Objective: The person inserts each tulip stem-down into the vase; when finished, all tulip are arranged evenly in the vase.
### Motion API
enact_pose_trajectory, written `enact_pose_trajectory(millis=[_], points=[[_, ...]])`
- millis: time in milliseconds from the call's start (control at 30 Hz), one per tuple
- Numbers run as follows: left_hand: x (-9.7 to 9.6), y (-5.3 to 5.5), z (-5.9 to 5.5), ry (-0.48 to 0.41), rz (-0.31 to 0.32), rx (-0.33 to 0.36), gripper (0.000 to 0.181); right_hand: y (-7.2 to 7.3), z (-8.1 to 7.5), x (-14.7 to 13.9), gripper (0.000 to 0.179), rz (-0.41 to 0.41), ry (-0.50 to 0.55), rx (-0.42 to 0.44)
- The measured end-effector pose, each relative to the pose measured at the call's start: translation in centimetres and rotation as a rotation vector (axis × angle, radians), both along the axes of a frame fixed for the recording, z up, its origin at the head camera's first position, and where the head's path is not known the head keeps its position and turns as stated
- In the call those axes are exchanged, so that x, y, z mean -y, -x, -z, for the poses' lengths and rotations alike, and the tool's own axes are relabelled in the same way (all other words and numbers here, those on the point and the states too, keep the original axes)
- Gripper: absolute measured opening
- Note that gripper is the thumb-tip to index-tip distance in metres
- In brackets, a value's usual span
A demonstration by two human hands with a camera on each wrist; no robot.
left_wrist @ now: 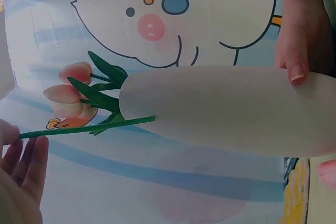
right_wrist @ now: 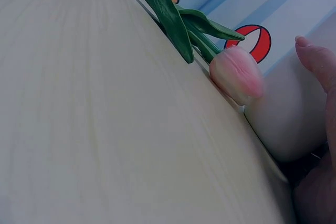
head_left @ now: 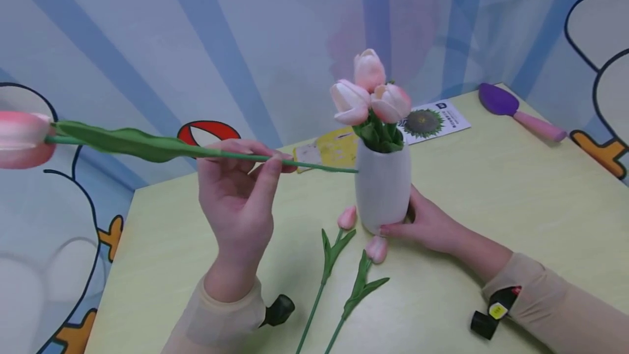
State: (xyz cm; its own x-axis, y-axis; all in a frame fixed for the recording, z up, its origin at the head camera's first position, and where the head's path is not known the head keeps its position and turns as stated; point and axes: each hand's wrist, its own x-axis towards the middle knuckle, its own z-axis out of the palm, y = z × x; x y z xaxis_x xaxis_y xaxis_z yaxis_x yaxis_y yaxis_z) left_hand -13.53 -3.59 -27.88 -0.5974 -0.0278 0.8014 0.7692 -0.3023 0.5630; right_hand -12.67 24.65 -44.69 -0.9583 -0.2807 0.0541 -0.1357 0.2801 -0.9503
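My left hand [head_left: 238, 206] pinches the green stem of a pink artificial tulip [head_left: 128, 143] between thumb and fingers. The tulip lies nearly level, bloom at the far left; its stem's free end overlaps the vase's upper side in the head view, and whether it touches cannot be told. Several pink tulips [head_left: 369, 72] stand in the white vase [head_left: 383, 193]. Low on that vase, my right hand [head_left: 437, 225] grips it, thumb in front and the other fingers mostly hidden behind. Two loose tulips [head_left: 346, 217] [head_left: 377, 249] lie on the table, blooms beside the vase's base.
Behind the vase lie a yellow packet [head_left: 336, 149] and a white card [head_left: 437, 122] with a dark round plant picture. A purple scoop with a pink handle [head_left: 540, 126] rests at the table's back right. A cartoon-printed wall [head_left: 275, 42] borders the pale table [head_left: 162, 245].
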Motion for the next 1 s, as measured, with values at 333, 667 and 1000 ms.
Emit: enact_pose_trajectory(millis=[333,667,1000], points=[[-0.5,-0.2,-0.7,-0.071,-0.002,-0.003,0.028,-0.2,-0.2,0.1,0.089,0.008,0.001,0.007],[-0.7,-0.1,-1.4,-0.117,0.008,-0.023,0.027,-0.1,-0.2,0.0,0.090,0.008,0.002,0.004],[-1.1,0.0,-1.7,-0.169,0.024,-0.030,0.027,-0.2,-0.2,0.0,0.091,0.016,-0.019,0.008]])
